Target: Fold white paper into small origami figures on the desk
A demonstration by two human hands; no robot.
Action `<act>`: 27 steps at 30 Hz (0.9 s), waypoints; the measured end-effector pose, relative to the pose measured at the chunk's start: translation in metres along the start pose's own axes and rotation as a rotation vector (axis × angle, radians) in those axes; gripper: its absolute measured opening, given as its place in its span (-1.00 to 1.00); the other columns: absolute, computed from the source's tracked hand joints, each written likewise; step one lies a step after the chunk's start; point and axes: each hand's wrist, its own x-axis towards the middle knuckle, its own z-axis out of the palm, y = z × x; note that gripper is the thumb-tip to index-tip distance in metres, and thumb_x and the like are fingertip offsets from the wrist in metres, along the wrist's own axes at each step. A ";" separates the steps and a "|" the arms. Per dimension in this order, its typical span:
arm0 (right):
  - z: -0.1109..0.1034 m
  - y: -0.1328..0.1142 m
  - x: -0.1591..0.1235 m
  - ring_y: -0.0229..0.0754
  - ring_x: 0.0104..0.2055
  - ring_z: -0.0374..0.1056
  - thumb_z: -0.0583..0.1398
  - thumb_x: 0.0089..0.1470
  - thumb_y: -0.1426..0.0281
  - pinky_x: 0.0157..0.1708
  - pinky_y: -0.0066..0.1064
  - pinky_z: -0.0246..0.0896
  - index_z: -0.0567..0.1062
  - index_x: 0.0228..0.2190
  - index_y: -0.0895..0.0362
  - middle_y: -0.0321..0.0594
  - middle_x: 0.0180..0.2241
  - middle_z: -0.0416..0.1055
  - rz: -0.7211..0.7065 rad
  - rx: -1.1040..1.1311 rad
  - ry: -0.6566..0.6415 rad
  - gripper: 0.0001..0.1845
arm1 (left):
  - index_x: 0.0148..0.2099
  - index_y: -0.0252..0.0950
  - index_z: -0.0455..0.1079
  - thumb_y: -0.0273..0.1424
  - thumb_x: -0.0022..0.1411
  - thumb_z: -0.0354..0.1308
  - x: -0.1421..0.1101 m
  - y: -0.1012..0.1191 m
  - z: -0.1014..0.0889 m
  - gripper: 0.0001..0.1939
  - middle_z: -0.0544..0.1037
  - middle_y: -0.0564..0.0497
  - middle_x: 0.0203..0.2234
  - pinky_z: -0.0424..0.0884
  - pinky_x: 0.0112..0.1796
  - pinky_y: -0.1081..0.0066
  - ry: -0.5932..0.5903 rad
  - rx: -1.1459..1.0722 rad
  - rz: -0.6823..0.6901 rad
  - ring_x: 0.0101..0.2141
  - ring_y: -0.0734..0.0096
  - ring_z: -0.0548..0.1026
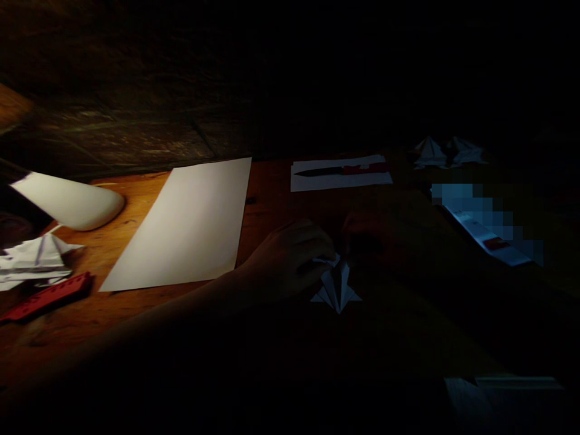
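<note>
A small white folded paper figure (338, 291) with pointed flaps lies on the wooden table. From its left, my left hand (294, 257) grips an upper flap between curled fingers and thumb. My right hand (369, 238) is very dim; its bent fingers close on the upper right part of the same paper, with the exact contact lost in shadow. Left of my hands lies a blank white sheet (185, 223). Beyond them, a knife with a dark blade and red handle (365, 169) rests on a smaller stack of white paper (312, 184).
Two folded paper figures (428, 152) sit at the back right, and a lit phone-like screen (483, 226), partly pixelated, is nearer. On the left are a white lamp-like object (84, 202), more folded paper (38, 260) and a red object (49, 297). A dark wall (149, 136) stands behind.
</note>
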 end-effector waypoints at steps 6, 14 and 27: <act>0.002 -0.002 -0.002 -0.11 -0.09 0.36 0.35 0.12 0.40 -0.11 -0.20 0.29 0.54 -0.33 0.10 -0.17 -0.07 0.36 0.028 -0.053 0.026 -0.92 | -0.09 -0.26 0.48 -0.43 0.47 0.13 0.001 0.001 0.000 -0.90 0.61 -0.05 -0.13 0.46 -0.07 0.26 -0.015 0.096 0.042 -0.12 0.31 0.52; 0.000 -0.005 -0.003 -0.08 -0.07 0.37 0.34 0.17 0.31 -0.06 -0.16 0.29 0.57 -0.29 0.11 -0.15 -0.05 0.38 0.046 -0.038 0.012 -0.87 | -0.07 -0.25 0.48 -0.40 0.48 0.12 -0.002 0.000 0.001 -0.89 0.62 -0.04 -0.22 0.42 -0.16 0.30 0.012 0.193 0.077 -0.22 0.34 0.53; 0.001 -0.001 -0.002 -0.11 -0.08 0.37 0.33 0.20 0.28 -0.08 -0.21 0.29 0.55 -0.31 0.09 -0.16 -0.07 0.39 0.016 -0.011 0.009 -0.86 | -0.15 -0.23 0.49 -0.39 0.45 0.16 0.000 0.001 0.000 -0.90 0.63 0.02 -0.27 0.41 -0.19 0.32 0.016 0.123 0.004 -0.26 0.37 0.50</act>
